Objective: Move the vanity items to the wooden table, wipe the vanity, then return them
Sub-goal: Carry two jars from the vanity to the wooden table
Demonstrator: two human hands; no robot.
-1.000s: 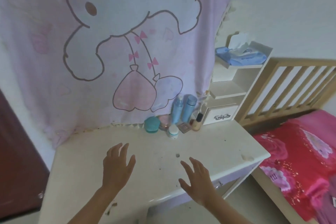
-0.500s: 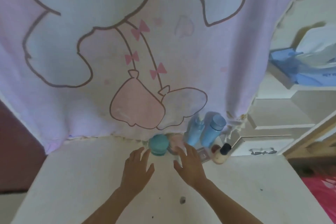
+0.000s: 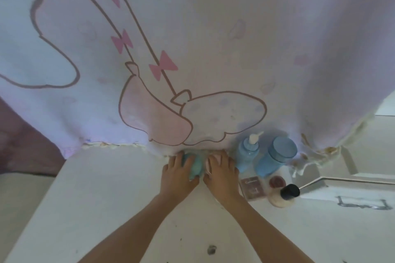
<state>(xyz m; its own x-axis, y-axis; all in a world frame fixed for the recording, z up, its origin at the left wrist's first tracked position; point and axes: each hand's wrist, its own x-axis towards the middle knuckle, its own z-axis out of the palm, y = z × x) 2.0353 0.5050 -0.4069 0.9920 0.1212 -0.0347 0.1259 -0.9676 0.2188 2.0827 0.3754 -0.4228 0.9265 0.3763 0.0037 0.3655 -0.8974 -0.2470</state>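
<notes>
Standing by the white vanity, I see two hands side by side at its back edge, where the big bunny cloth hangs down to the top. The left hand curls its fingers and thumb round a green-blue jar. The right hand lies over a pale pink jar just beside it. Most of that jar is hidden, and I cannot tell if the fingers grip it or only rest there.

Close on the right stand a blue pump bottle and a blue bottle with a wide lid. In front of them are a small brown box, a little red pot and a bottle with a black cap.

Left of the hands the white top runs wide to its slanted edge. The drawer far right is blurry. The near edge is cut off.
</notes>
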